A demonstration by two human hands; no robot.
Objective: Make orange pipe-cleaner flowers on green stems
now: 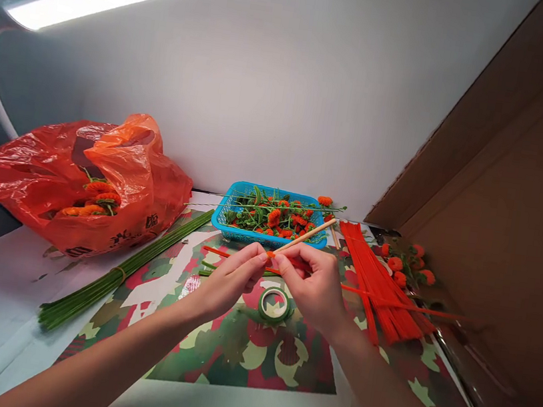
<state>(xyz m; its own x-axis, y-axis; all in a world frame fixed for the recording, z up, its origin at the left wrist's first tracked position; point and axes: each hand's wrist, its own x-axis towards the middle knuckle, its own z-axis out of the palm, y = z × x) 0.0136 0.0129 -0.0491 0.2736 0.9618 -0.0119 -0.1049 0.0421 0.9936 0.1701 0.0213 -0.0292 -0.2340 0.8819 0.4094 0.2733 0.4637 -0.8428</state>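
Observation:
My left hand [234, 276] and my right hand [313, 285] meet over the middle of the mat, both with thumb and fingers pinched. Between them is a thin orange pipe cleaner [215, 251], part of it bent around a slim wooden stick [312, 232]. The stick slants up and to the right out of my right hand's grip. My left fingertips press the orange piece near the stick's lower end. Just below lies a roll of green tape [262, 313], flat on the mat. A few short green stems [207, 265] show behind my left hand.
A blue basket [230, 232] holds orange flowers with green stems. Left are a bundle of green stems [125, 270] and a red plastic bag [157, 191] with orange flowers. Right, orange pipe cleaners [375, 279] lie bundled near more flowers [399, 279], beside a cardboard wall [492, 214].

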